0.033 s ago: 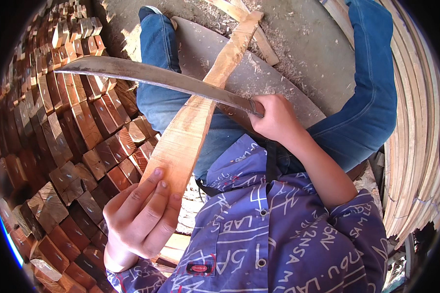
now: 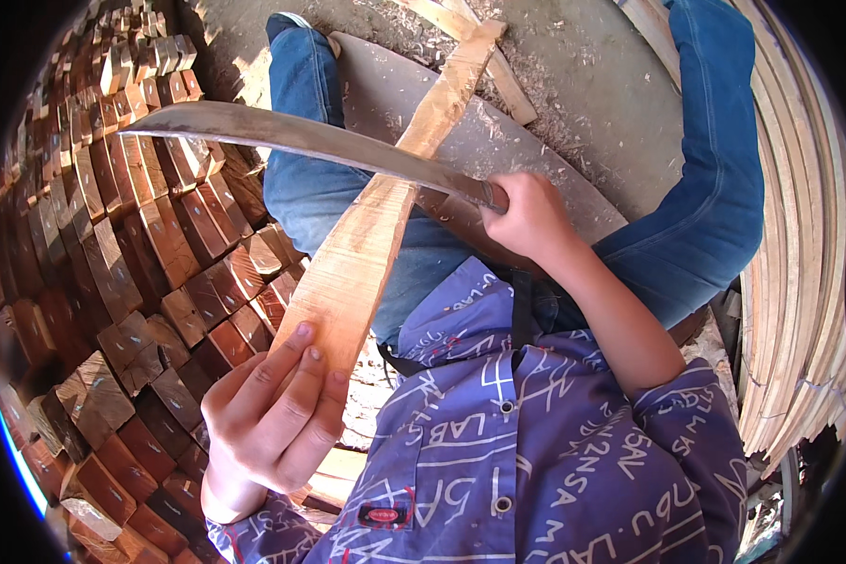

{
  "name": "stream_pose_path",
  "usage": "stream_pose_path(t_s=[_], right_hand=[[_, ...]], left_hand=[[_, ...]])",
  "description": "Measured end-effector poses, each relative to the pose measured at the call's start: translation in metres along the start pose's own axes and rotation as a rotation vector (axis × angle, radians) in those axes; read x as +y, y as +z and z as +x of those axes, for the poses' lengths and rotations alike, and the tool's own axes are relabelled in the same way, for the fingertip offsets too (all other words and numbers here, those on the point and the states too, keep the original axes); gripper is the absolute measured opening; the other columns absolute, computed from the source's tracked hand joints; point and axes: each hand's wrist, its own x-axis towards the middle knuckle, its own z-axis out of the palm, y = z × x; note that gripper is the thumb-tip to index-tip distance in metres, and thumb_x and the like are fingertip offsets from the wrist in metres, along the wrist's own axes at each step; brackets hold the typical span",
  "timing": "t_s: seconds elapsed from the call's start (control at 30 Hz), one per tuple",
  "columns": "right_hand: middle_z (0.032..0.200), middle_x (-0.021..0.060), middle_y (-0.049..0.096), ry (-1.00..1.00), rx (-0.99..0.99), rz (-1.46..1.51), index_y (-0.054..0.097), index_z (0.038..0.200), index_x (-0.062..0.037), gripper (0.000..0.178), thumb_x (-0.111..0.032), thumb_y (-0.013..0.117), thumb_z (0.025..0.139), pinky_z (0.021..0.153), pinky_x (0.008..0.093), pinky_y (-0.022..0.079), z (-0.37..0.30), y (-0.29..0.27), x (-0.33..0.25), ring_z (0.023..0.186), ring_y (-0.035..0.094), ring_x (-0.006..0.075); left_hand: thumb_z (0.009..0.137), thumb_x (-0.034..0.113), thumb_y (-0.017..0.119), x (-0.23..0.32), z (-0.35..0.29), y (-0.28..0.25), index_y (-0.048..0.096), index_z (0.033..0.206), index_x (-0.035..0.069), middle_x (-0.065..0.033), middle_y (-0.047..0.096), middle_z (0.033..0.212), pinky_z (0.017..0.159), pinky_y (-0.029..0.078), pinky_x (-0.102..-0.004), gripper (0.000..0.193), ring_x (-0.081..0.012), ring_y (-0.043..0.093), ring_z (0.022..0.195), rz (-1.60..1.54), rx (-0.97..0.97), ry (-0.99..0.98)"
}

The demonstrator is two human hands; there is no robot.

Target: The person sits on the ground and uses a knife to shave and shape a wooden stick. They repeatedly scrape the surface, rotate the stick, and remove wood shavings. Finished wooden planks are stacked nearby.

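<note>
My left hand [image 2: 274, 414] is closed around the broad near end of a pale wooden paddle-shaped board [image 2: 343, 273], its fingers lying over the top face. The board slants away to the right across my leg and narrows into a rough, hewn far end. A long, curved machete [image 2: 282, 136] crosses over the board's narrowing part, its tip pointing left. The fist of my right hand [image 2: 531, 216] is wrapped round the machete's handle, which is mostly hidden. Whether the blade touches the wood, I cannot tell.
Stacked brown wood blocks [image 2: 174, 235] fill the left side. Long thin wood strips [image 2: 794, 235] are bundled at the right. A grey board [image 2: 545, 160] lies between my bent legs, with wood shavings [image 2: 583, 103] scattered on the ground. Another wood offcut [image 2: 512, 89] lies under the board's far end.
The machete and my right hand have shifted slightly to the right and away from me. My left hand and the wooden board stay almost where they were.
</note>
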Motion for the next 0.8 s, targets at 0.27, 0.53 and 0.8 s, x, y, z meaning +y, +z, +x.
stream_pose_path(t_s=[0.27,0.53,0.8], right_hand=[[0.077,0.0232,0.068,0.012,-0.057,0.046,0.069,0.083,0.0003,0.021,-0.019,0.066,0.075,0.076,0.0496,0.055,0.004,0.006,-0.032,0.077,0.067,0.0432],[0.084,0.0229,0.070,0.218,0.047,-0.142,0.072,0.085,-0.0034,0.021,-0.021,0.067,0.075,0.079,0.0503,0.054,0.021,-0.003,0.037,0.085,0.068,0.0419],[0.080,0.0245,0.068,0.073,0.008,-0.037,0.070,0.086,-0.0015,0.022,-0.021,0.069,0.076,0.077,0.0503,0.053,0.000,-0.011,-0.005,0.082,0.066,0.0439]], left_hand=[[0.071,-0.002,0.075,-0.030,-0.023,0.010,0.068,0.086,0.002,-0.0102,0.069,0.085,0.058,0.058,-0.0319,0.018,-0.0300,0.074,0.086,-0.008,0.099,-0.054],[0.072,-0.002,0.072,-0.020,-0.018,0.010,0.068,0.086,0.003,-0.0079,0.068,0.084,0.053,0.056,-0.0298,0.015,-0.0276,0.073,0.088,0.037,0.083,-0.013],[0.068,-0.001,0.075,-0.012,-0.009,0.013,0.070,0.085,0.003,-0.0075,0.067,0.081,0.050,0.054,-0.0288,0.019,-0.0267,0.074,0.085,0.037,0.121,-0.041]])
